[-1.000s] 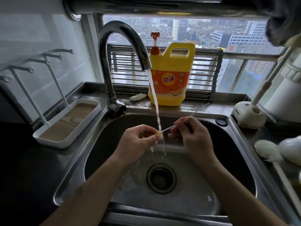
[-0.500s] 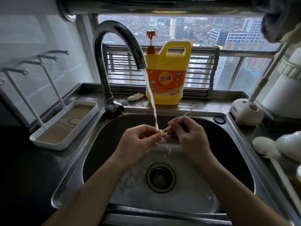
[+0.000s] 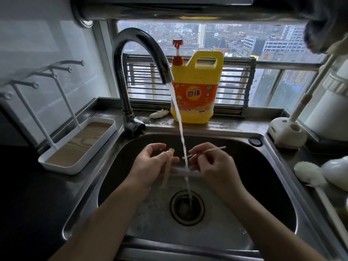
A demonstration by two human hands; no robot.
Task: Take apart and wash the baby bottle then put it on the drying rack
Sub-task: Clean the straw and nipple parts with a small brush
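Note:
Over the steel sink (image 3: 273, 194), my left hand (image 3: 150, 162) holds a thin clear straw tube with a yellowish tip (image 3: 169, 162); the tube hangs down from my fingers. To the right, my right hand (image 3: 211, 164) pinches a thin white straw brush (image 3: 207, 150) whose tip points left into the water stream (image 3: 180, 132) running from the curved tap (image 3: 131, 59). The two hands are apart, with the stream between them. A white drying rack (image 3: 75, 147) with upright pegs stands on the counter at the left.
A yellow dish-soap jug (image 3: 195, 91) stands on the ledge behind the sink. A white brush holder (image 3: 288, 132) sits at the right, with a sponge brush (image 3: 308, 174) and a white rounded piece (image 3: 337, 172) beside it. The drain (image 3: 186, 206) lies below my hands.
My hands have drawn apart: the brush has come out of the straw's tip. The left hand moved left with the straw, and the brush tip now sits in the stream.

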